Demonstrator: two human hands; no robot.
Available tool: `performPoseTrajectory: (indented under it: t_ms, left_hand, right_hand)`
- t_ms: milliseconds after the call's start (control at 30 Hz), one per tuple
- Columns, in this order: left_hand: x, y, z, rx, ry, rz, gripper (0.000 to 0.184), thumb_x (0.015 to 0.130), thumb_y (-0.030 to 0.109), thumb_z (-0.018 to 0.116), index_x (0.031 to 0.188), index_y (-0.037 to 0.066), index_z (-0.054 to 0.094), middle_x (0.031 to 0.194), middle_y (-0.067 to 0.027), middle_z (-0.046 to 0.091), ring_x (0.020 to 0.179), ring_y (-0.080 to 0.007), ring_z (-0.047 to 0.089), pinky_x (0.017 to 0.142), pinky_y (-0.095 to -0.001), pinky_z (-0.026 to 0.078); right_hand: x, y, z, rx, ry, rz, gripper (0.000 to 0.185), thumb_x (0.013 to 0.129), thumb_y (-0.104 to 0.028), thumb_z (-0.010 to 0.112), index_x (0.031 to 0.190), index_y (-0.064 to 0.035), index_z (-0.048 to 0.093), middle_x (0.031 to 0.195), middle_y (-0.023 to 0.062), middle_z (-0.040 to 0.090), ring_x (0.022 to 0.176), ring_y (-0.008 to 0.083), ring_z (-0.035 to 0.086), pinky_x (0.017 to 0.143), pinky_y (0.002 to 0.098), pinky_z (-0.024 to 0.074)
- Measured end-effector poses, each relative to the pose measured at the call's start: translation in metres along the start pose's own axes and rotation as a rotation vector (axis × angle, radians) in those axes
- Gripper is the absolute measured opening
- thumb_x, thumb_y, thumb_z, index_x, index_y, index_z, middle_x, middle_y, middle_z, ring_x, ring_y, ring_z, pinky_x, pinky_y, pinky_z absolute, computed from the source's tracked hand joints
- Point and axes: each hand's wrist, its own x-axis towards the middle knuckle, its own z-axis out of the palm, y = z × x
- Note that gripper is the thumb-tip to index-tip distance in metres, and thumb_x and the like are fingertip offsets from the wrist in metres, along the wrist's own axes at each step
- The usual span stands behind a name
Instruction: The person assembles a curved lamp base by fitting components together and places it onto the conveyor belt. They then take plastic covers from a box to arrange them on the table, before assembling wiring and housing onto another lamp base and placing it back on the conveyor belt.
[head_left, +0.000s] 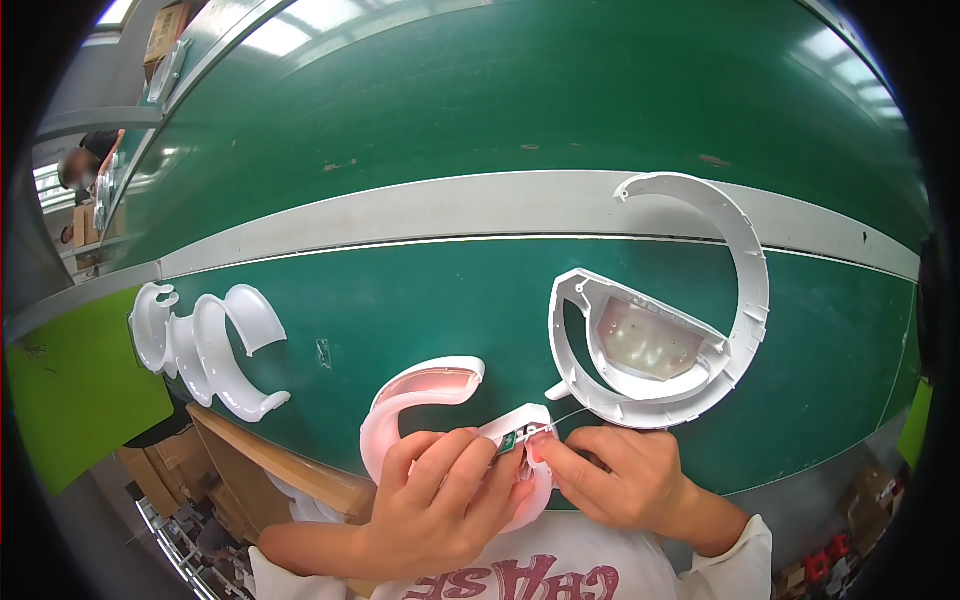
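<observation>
A pink curved shell [385, 425] with a white end piece [520, 418] lies at the front edge of the green table. My left hand [445, 495] is closed on it, fingers beside a small green circuit board [508, 442]. My right hand [625, 475] is closed at the white end piece, where a thin pale wire runs up toward the right; what its fingertips pinch is too small to name. Just beyond, a large white curved shell [752, 290] holds a translucent panel [650, 338] in its inner frame.
Several white curved parts [215, 350] stand at the left of the green table [450, 290]. A grey rail [420, 212] crosses behind. Cardboard boxes [180, 465] are below left. A person [85, 165] is far off at the upper left.
</observation>
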Motion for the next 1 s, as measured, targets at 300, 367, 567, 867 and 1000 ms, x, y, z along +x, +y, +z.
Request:
performPoseTrajectory:
  t_ms: [300,367,567,867,1000]
  left_hand:
    - [-0.0037,-0.0047,0.0000,0.078,0.048,0.101,0.021,0.083,0.025,0.073,0.093,0.006,0.072,0.096,-0.0096,0.063,0.094,-0.0231,0.061,0.074,-0.0375,0.048]
    - [-0.0009,-0.0012,-0.0023,0.027,-0.006,0.041,0.021,0.082,0.024,0.073,0.093,0.006,0.072,0.098,-0.0094,0.063,0.096,-0.0232,0.061,0.074,-0.0377,0.048]
    - [0.0026,0.0011,-0.0070,-0.200,-0.142,-0.090,0.039,0.070,0.025,0.079,0.101,0.003,0.071,0.107,-0.0121,0.056,0.102,-0.0309,0.054,0.079,-0.0440,0.044]
    - [-0.0048,-0.0009,-0.0014,0.106,0.065,0.068,0.026,0.083,0.033,0.072,0.100,0.012,0.075,0.098,-0.0067,0.066,0.094,-0.0255,0.063,0.085,-0.0438,0.045]
    - [-0.0042,-0.0034,-0.0007,0.174,0.081,0.138,0.022,0.085,0.032,0.071,0.095,0.013,0.075,0.097,-0.0055,0.066,0.091,-0.0257,0.064,0.085,-0.0447,0.045]
  right_hand:
    - [-0.0004,0.0004,0.0008,-0.011,-0.002,0.001,0.046,0.062,-0.005,0.076,0.108,-0.0102,0.072,0.076,-0.0005,0.056,0.057,0.0114,0.052,0.046,0.0244,0.0400]
    - [0.0004,0.0006,0.0005,-0.011,-0.005,-0.001,0.046,0.062,-0.005,0.076,0.108,-0.0101,0.072,0.076,-0.0004,0.056,0.057,0.0115,0.051,0.046,0.0246,0.0400]
    - [0.0016,0.0028,0.0042,-0.032,0.046,-0.039,0.041,0.066,-0.014,0.072,0.106,-0.0073,0.071,0.071,-0.0016,0.050,0.054,0.0093,0.049,0.044,0.0230,0.0397]
    - [0.0004,-0.0019,-0.0002,-0.010,-0.011,0.010,0.045,0.063,-0.005,0.075,0.108,-0.0086,0.072,0.076,0.0002,0.057,0.058,0.0125,0.052,0.047,0.0251,0.0410]
    - [0.0022,0.0005,0.0036,-0.036,0.040,-0.027,0.043,0.064,-0.009,0.073,0.107,-0.0076,0.072,0.071,-0.0018,0.052,0.055,0.0100,0.050,0.045,0.0237,0.0397]
